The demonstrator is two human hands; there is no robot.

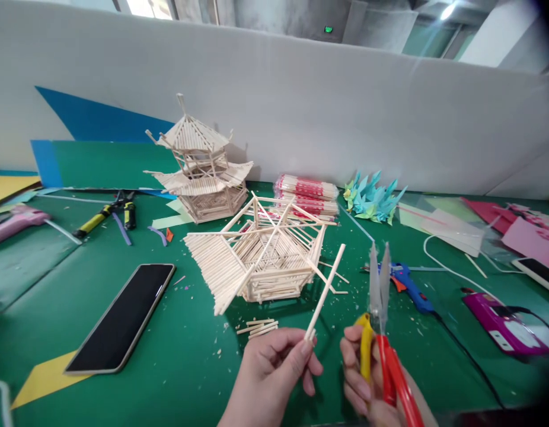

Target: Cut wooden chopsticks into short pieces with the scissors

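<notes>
My left hand [274,370] pinches the lower end of a thin wooden stick [326,289] that slants up to the right. My right hand [367,379] is wrapped round the red and yellow handles of a pair of scissors [381,320], whose blades point upward beside the stick, nearly together. Just beyond both hands stands a part-built hexagonal stick structure [261,261] with a fan-shaped roof panel on its left. Behind it is a finished two-tier stick pagoda [201,169]. A few short cut sticks [258,327] lie in front of the structure.
On the green table [176,356] a black phone [123,315] lies at left. Yellow-handled pliers [108,214] and a pink tool [16,223] are at far left. Wrapped chopstick packs [307,193], paper cranes [372,198], a blue glue gun [405,284], a magenta device [501,323] and coloured sheets sit at right.
</notes>
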